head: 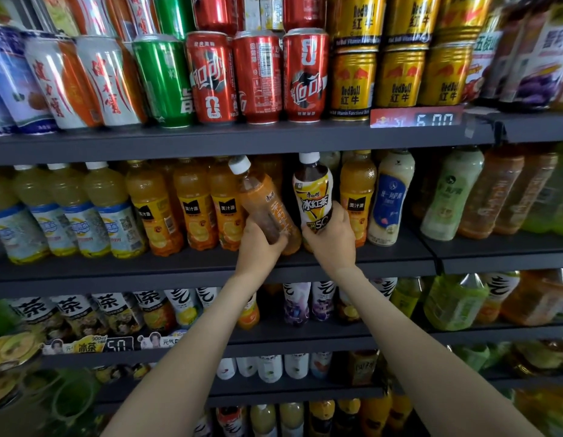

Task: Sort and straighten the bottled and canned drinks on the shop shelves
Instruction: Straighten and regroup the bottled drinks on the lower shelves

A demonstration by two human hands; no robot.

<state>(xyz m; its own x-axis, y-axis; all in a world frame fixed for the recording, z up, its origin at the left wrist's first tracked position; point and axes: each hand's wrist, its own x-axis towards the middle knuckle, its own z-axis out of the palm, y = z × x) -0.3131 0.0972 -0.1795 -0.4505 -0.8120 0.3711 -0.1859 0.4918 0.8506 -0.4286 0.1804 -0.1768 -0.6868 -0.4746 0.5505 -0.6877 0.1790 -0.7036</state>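
Note:
My left hand [260,244] grips the lower part of an orange-labelled tea bottle [261,197] with a white cap; the bottle leans to the left. My right hand [332,234] holds the base of a dark iced-tea bottle [312,192] with a yellow, white and black label, which stands upright. Both bottles are at the front of the middle shelf [192,263], side by side, between the orange juice bottles [192,203] and another orange juice bottle [357,197].
Cans fill the top shelf: red cola cans [258,77], a green can [163,80], gold Red Bull cans [400,77]. Pale yellow bottles [72,209] stand at left, a milky bottle [390,197] at right. Lower shelves hold more tea bottles [116,313].

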